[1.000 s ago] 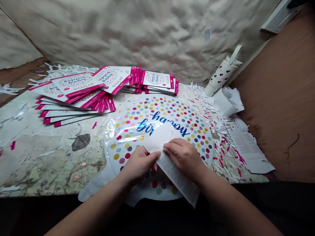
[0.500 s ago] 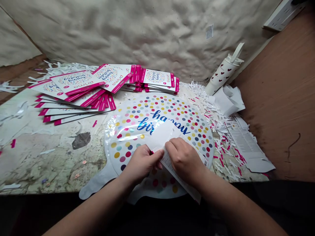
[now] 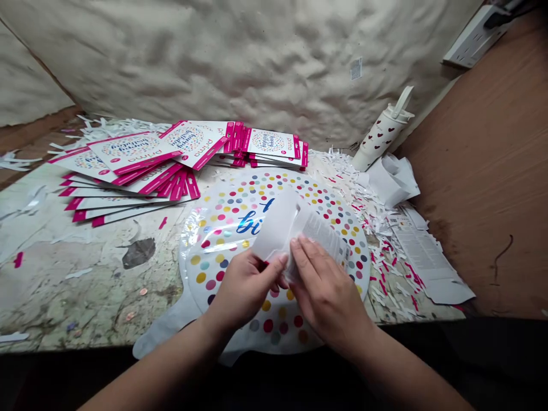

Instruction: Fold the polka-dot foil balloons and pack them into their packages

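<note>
A white printed cardboard packet (image 3: 278,220) is held up over a flat foil balloon (image 3: 214,240) with coloured dots and blue lettering. My left hand (image 3: 246,279) pinches the packet's lower left edge between thumb and fingers. My right hand (image 3: 323,279) lies along its printed right part, fingers stretched out together and thumb out of sight beneath. A fold or gap runs down the packet between its plain left part and its printed right part. The balloon's tail hangs at the table's front edge, and the packet covers much of the lettering.
Pink-edged packets (image 3: 137,165) lie fanned at the back left, beside a smaller stack (image 3: 272,144). Paper scraps (image 3: 385,257) litter the right side. A tumbler with hearts (image 3: 381,137) stands at the back right near curled white paper (image 3: 391,180). A flattened printed card (image 3: 432,262) lies at the right.
My right hand's curled fingers have straightened and now lie flat along the packet. The packet's printed part has swung up and to the right. My left hand keeps its pinch.
</note>
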`<act>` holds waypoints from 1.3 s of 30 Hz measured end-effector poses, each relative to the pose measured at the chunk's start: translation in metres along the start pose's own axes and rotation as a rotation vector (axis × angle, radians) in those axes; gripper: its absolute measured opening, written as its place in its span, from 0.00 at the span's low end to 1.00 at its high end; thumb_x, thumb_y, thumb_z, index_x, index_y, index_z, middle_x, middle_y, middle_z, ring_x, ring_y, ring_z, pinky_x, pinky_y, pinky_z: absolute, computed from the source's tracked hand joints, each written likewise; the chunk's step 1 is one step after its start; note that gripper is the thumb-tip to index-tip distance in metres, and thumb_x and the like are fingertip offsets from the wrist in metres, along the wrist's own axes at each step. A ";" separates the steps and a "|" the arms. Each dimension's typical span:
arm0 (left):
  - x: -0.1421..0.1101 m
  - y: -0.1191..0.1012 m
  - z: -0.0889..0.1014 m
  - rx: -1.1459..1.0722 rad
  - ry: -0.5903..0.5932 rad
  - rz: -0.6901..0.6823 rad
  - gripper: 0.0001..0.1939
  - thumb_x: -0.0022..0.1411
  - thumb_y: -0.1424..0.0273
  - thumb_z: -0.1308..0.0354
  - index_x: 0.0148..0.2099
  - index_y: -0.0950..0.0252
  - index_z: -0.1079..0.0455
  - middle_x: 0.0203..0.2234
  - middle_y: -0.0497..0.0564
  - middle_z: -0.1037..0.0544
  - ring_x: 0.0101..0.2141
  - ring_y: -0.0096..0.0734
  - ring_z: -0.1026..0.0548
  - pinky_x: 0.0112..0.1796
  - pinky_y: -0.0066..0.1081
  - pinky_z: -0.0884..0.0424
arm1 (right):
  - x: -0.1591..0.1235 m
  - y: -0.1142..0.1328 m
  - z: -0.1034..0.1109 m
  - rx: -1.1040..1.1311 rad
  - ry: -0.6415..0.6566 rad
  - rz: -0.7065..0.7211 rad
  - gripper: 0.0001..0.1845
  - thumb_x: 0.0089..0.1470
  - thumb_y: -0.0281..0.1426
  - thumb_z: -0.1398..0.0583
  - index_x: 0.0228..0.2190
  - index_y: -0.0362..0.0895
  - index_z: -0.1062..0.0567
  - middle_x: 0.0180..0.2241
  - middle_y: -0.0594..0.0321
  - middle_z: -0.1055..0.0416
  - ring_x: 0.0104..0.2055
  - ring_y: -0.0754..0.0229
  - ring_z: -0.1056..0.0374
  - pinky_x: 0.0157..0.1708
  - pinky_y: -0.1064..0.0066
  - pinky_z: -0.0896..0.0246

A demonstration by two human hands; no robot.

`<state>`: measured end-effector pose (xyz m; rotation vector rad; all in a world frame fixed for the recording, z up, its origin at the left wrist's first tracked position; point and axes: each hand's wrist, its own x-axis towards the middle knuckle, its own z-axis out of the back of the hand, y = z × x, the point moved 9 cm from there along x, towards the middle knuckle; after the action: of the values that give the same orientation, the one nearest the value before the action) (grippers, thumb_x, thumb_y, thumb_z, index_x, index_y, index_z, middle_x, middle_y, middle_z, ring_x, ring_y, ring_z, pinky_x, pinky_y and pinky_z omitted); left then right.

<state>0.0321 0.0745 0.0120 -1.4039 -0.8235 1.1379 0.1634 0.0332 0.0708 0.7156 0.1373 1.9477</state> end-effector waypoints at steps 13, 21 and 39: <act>-0.021 -0.099 0.029 0.236 -0.199 -0.774 0.26 0.55 0.72 0.40 0.56 0.58 0.40 0.53 0.54 0.33 0.54 0.43 0.36 0.54 0.45 0.38 | 0.035 -0.032 0.028 0.800 -0.337 -0.198 0.09 0.52 0.29 0.40 0.38 0.48 0.27 0.39 0.59 0.28 0.43 0.56 0.32 0.44 0.58 0.34; -0.042 -0.004 0.025 1.070 0.089 -0.964 0.14 0.60 0.76 0.51 0.45 0.62 0.29 0.41 0.55 0.23 0.44 0.39 0.27 0.45 0.39 0.29 | -0.022 -0.012 -0.033 0.084 0.083 0.282 0.19 0.53 0.22 0.48 0.46 0.43 0.28 0.45 0.50 0.28 0.49 0.50 0.33 0.46 0.53 0.34; 0.015 0.020 0.010 1.133 0.027 -0.291 0.11 0.57 0.61 0.45 0.33 0.64 0.35 0.31 0.53 0.29 0.34 0.40 0.31 0.33 0.37 0.33 | -0.015 -0.050 -0.069 -0.023 0.284 -0.278 0.04 0.52 0.32 0.41 0.31 0.44 0.29 0.32 0.59 0.30 0.35 0.57 0.33 0.33 0.64 0.35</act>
<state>0.0243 0.0884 -0.0096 -0.3376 -0.2265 1.0631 0.1702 0.0591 -0.0116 0.3787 0.3683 1.7691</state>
